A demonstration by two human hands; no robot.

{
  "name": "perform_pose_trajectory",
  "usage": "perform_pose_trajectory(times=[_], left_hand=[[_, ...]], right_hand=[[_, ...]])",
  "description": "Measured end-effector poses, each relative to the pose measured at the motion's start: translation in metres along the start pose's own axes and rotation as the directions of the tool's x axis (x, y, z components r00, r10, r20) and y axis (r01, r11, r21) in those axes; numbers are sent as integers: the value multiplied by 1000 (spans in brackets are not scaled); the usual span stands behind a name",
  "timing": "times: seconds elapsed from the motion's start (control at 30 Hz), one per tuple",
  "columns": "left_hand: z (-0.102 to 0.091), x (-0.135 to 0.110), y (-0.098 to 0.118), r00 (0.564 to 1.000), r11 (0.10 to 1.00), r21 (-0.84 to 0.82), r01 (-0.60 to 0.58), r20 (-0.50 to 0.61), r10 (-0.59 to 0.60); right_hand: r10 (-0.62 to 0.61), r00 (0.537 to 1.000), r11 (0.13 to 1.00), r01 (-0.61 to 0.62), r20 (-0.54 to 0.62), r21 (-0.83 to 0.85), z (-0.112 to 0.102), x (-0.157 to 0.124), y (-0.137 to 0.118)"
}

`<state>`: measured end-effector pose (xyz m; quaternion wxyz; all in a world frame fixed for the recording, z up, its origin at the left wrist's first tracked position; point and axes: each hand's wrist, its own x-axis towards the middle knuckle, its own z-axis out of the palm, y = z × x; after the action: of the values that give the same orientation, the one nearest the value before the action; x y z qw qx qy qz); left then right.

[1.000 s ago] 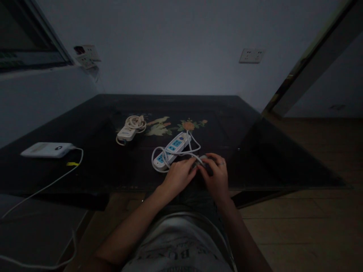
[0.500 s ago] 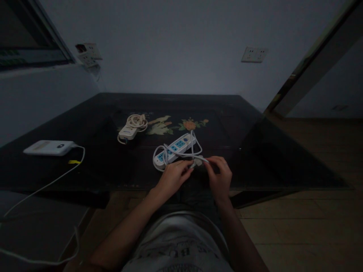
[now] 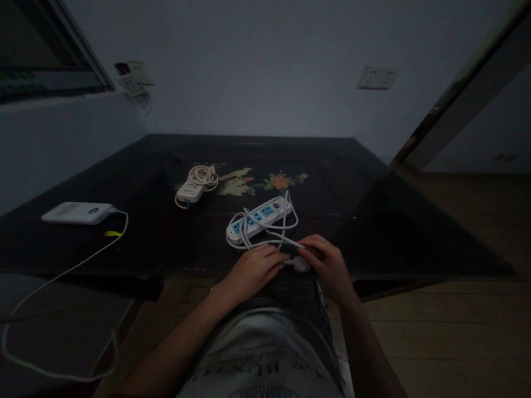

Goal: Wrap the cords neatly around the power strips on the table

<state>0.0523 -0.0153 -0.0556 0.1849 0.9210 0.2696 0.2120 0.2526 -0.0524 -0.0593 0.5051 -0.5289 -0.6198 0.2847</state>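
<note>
A white power strip (image 3: 260, 216) with blue sockets lies on the dark table (image 3: 373, 210), its white cable (image 3: 274, 235) looped beside it. The cable ends in a white plug (image 3: 299, 264) at the table's near edge. My right hand (image 3: 329, 264) is closed on the plug. My left hand (image 3: 254, 270) pinches the cable just left of the plug, fingers curled.
A second, cream power strip (image 3: 188, 192) with its coiled cord lies farther back on the left. A white power bank (image 3: 78, 213) with a white lead trailing off the edge sits at the far left. Wall sockets (image 3: 377, 77) are on the back wall. Wooden floor lies to the right.
Both hands have drawn the plug and cable toward me, to the table's near edge. The power strip has turned and slid slightly, and the cable loop has shifted with it.
</note>
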Motion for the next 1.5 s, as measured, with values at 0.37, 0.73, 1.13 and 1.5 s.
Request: perform_pose_trajectory(times=[0.37,0.73,1.13,1.5], left_hand=[[-59,-3,-65,951,979,47,198,-253,-180],[-32,-8,-60,889,930,-177,321,-283,-360],[-21,-20,-18,805,895,16,446,-445,-393],[-33,-7,-28,978,986,166,-23,-201,57]], right_hand=[[-105,993,990,100,-51,-96,14,-17,0],[-86,983,989,65,-160,-134,5,1,5],[-118,984,978,92,-135,-185,-15,11,25],[-101,990,957,71,-96,-280,-27,-16,32]])
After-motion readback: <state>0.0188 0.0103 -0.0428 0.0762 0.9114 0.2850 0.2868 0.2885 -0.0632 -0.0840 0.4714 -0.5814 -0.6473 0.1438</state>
